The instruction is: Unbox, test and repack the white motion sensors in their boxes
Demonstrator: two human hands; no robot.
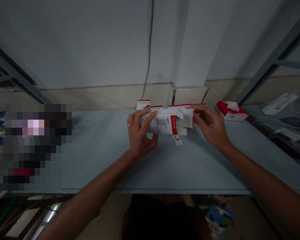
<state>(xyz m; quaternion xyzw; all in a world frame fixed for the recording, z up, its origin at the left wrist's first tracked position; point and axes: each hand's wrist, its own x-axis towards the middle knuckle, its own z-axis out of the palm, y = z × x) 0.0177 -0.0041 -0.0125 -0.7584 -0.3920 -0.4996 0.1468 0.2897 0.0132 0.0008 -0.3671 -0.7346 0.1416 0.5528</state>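
Observation:
My left hand is wrapped round a white carton with a red band marked "DETECTOR". The carton lies on its side in my grip, its right end open with flaps sticking out. At that end, my right hand has thumb and fingers closed at the edge of a white flap; its fingertips are slightly blurred. A small white piece with black print shows just below the open end. Behind the carton are a small upright red-and-white box and red-edged boxes partly hidden by it.
A grey table stands against the wall. At its right back lies a red-and-white packet. Cables and white devices are at the far right, and a pixelated patch covers the left. A cord hangs down the wall.

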